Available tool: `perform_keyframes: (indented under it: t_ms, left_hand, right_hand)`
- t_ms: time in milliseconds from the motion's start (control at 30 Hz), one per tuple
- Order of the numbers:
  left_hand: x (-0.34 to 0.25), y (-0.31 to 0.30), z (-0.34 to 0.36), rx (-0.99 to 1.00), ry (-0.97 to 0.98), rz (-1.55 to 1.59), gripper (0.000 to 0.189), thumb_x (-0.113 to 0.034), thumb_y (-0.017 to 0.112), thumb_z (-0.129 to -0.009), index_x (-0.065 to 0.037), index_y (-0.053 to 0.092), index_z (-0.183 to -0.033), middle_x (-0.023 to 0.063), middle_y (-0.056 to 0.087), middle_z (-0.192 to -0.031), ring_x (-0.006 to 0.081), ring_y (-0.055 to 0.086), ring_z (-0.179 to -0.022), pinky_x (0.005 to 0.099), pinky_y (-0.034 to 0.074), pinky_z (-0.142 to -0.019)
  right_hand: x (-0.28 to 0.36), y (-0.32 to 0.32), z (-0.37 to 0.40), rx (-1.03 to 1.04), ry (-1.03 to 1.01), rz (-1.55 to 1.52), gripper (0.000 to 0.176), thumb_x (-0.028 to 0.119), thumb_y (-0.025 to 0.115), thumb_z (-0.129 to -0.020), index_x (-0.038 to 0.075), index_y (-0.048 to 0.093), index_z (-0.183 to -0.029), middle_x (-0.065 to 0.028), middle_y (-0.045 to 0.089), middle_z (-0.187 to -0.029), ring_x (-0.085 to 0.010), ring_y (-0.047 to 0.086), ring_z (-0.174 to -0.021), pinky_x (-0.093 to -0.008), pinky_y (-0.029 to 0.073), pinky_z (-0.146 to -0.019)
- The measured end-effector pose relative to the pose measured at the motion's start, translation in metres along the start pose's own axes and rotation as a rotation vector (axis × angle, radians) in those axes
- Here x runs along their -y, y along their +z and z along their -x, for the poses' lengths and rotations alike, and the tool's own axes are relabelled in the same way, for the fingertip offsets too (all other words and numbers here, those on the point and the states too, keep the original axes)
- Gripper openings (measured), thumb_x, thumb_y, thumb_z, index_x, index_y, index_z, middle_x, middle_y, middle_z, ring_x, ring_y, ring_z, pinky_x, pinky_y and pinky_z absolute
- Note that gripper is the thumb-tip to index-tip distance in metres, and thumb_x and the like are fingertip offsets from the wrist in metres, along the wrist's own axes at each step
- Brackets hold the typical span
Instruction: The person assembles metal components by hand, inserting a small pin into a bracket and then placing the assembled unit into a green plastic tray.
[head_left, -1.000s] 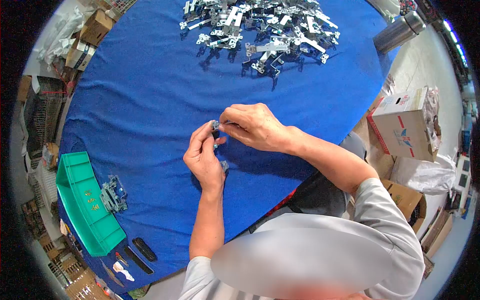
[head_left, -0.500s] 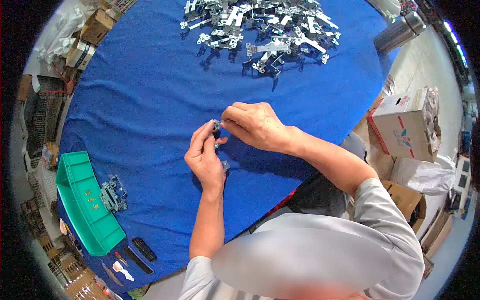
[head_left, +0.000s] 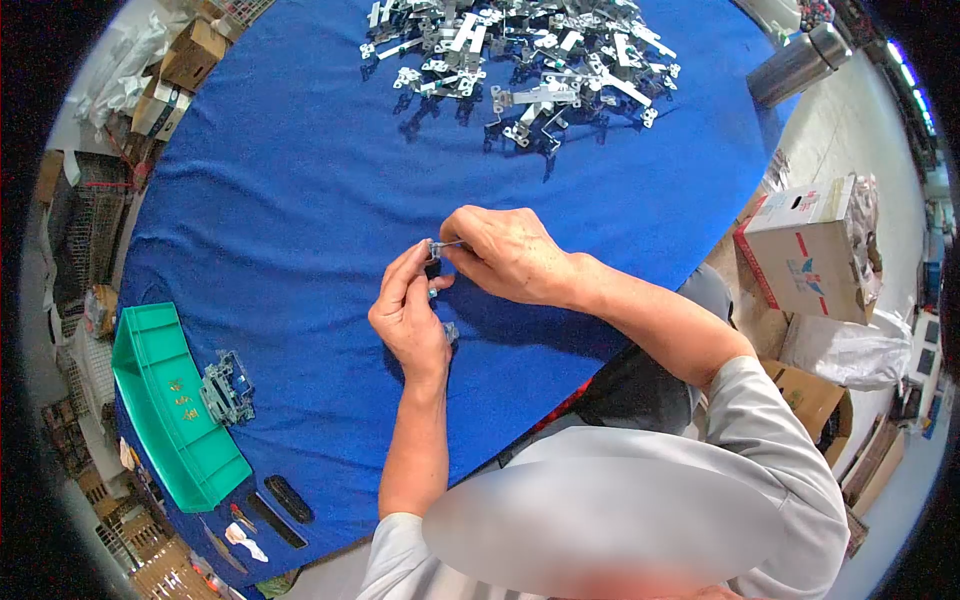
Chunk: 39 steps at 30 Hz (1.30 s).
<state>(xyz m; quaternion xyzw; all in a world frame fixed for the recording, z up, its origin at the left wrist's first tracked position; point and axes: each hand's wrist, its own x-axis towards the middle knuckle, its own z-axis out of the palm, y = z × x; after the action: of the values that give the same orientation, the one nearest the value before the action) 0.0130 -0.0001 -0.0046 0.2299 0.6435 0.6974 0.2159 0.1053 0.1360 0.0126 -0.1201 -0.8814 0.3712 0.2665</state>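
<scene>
My left hand [head_left: 412, 325] is closed around a small metal bracket [head_left: 433, 251], whose top end shows above the fingertips; most of the bracket is hidden by the fingers. Another bit of metal [head_left: 451, 331] shows beside the palm. My right hand [head_left: 518, 257] pinches a thin metal pin [head_left: 452, 243], its free end right at the bracket's top. Both hands are over the middle of the blue cloth [head_left: 300, 230]. Farther back lies a large heap of silvery metal brackets [head_left: 545, 95].
At the left is a green tray [head_left: 215, 480] with several small brass-coloured pieces [head_left: 183, 399]. Stacked metal assemblies [head_left: 229, 388] sit against it. A black oblong object [head_left: 288, 498] lies near the front edge. A steel flask [head_left: 800, 65] stands back right, and a carton [head_left: 805, 250] beyond the table.
My right hand has shifted slightly and its fingers have turned, so the thin pin now shows between them and the bracket. My left hand has hardly moved.
</scene>
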Motion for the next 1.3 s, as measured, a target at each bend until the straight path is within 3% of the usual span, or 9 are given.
perform_keyframes:
  t_ms: [167, 267, 767, 900, 1100, 1300]
  left_hand:
    - [-0.0017, 0.0009, 0.0003, 0.001, -0.002, 0.018, 0.029, 0.008, 0.046, -0.094, 0.005, 0.068, -0.113, 0.0146, 0.067, -0.114, 0.0206, 0.068, -0.099, 0.0315, 0.061, -0.075]
    - [0.0009, -0.0007, -0.0004, 0.001, 0.01, 0.01, 0.029, 0.008, 0.046, -0.094, 0.004, 0.069, -0.112, 0.0146, 0.067, -0.114, 0.021, 0.068, -0.099, 0.032, 0.061, -0.076]
    - [-0.0009, 0.0008, -0.0006, 0.005, -0.006, 0.022, 0.028, 0.009, 0.046, -0.095, 0.004, 0.07, -0.111, 0.0142, 0.065, -0.114, 0.0193, 0.066, -0.099, 0.0295, 0.062, -0.074]
    - [0.0019, -0.0008, -0.001, -0.003, -0.004, 0.031, 0.028, 0.009, 0.046, -0.095, 0.004, 0.069, -0.111, 0.014, 0.065, -0.114, 0.0194, 0.066, -0.099, 0.0294, 0.062, -0.074]
    - [-0.0002, 0.0011, -0.0003, -0.001, -0.006, 0.019, 0.028, 0.008, 0.046, -0.096, 0.004, 0.07, -0.11, 0.0137, 0.065, -0.113, 0.019, 0.066, -0.098, 0.0292, 0.062, -0.074]
    - [0.0028, -0.0007, -0.0001, 0.021, 0.021, -0.01, 0.029, 0.007, 0.047, -0.095, 0.003, 0.068, -0.114, 0.0133, 0.067, -0.113, 0.0198, 0.068, -0.098, 0.031, 0.061, -0.076]
  right_hand:
    - [-0.003, 0.0008, -0.0007, 0.082, -0.014, 0.106, 0.015, 0.016, 0.064, -0.091, 0.005, 0.057, -0.097, -0.0131, 0.063, -0.08, -0.033, 0.065, -0.072, -0.0423, 0.051, -0.06]
    - [0.0002, 0.0002, 0.0001, 0.013, 0.001, -0.009, 0.014, 0.016, 0.064, -0.092, 0.004, 0.057, -0.096, -0.013, 0.063, -0.08, -0.033, 0.065, -0.072, -0.0424, 0.051, -0.06]
    - [-0.0036, 0.0038, -0.001, 0.107, 0.028, 0.094, 0.016, 0.017, 0.063, -0.092, 0.004, 0.057, -0.097, -0.0138, 0.064, -0.078, -0.0333, 0.066, -0.072, -0.0436, 0.051, -0.06]
    - [0.0003, 0.0025, -0.0008, 0.044, 0.017, -0.003, 0.016, 0.017, 0.064, -0.093, 0.004, 0.057, -0.097, -0.0135, 0.064, -0.079, -0.0331, 0.067, -0.072, -0.0435, 0.051, -0.06]
    - [-0.0021, 0.0037, -0.001, 0.147, 0.042, 0.094, 0.016, 0.015, 0.064, -0.092, 0.003, 0.055, -0.099, -0.0135, 0.065, -0.078, -0.0332, 0.067, -0.071, -0.0429, 0.051, -0.059]
    - [-0.0013, 0.0038, -0.0008, 0.082, 0.029, 0.031, 0.019, 0.022, 0.061, -0.096, 0.003, 0.057, -0.093, -0.0139, 0.065, -0.077, -0.0328, 0.067, -0.07, -0.043, 0.051, -0.058]
